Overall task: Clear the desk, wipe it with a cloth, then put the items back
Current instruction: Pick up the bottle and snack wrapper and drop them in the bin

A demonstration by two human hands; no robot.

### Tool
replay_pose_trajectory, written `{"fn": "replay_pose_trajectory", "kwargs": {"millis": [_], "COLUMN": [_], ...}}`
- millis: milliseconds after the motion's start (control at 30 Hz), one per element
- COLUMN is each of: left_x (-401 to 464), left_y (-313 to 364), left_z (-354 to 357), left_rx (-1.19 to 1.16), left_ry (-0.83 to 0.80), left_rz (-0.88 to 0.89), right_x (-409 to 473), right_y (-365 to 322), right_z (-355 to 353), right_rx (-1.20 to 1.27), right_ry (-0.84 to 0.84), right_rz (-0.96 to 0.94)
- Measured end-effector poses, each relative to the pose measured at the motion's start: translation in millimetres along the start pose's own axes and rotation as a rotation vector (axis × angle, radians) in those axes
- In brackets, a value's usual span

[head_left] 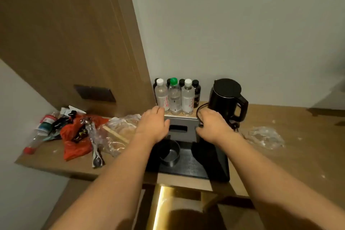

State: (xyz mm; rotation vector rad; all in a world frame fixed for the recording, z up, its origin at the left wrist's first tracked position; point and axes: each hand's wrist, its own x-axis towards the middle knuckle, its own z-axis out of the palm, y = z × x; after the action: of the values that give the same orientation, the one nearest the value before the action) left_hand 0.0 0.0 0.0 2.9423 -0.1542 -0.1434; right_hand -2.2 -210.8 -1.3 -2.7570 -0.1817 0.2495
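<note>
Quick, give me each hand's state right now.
Left hand: gripping the left end of the grey tissue box.
Right hand: gripping the right end of the same box.

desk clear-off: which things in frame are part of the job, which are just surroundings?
Part of the job:
left hand and right hand, gripping the tissue box
black tray with round dish
bottles
kettle
red bag
clear wrapper

Surroundings:
wood panel
wall switch plate
white wall

Red print on the clear bottles (162, 97) seems too blurred to read.
</note>
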Motion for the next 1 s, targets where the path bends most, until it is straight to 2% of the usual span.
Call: {"fn": "replay_pose_trajectory", "kwargs": {"millis": [167, 267, 533, 633, 767, 867, 1000], "left_x": [-22, -22, -49, -74, -100, -102, -86], "left_y": [0, -1, -37, -76, -147, -199, -259], "left_z": [29, 23, 10, 5, 10, 18, 27], "left_rx": [-0.092, -0.129, -0.404, -0.468, -0.609, -0.722, -0.884], "left_ry": [-0.127, -0.076, 0.073, 0.176, 0.322, 0.368, 0.352], "left_rz": [-0.044, -0.063, -0.307, -0.403, -0.63, -0.782, -0.945], "right_x": [-19, -16, -7, 4, 24, 43, 78], "right_y": [-3, -15, -52, -75, -129, -172, -225], "right_z": [28, 20, 9, 23, 55, 86, 117], "right_rx": [0.072, 0.117, 0.136, 0.151, 0.18, 0.199, 0.137], "right_ry": [-0.103, -0.061, -0.054, -0.117, -0.225, -0.285, -0.341], "right_rz": [0.051, 0.022, -0.085, -0.151, -0.256, -0.288, -0.298]}}
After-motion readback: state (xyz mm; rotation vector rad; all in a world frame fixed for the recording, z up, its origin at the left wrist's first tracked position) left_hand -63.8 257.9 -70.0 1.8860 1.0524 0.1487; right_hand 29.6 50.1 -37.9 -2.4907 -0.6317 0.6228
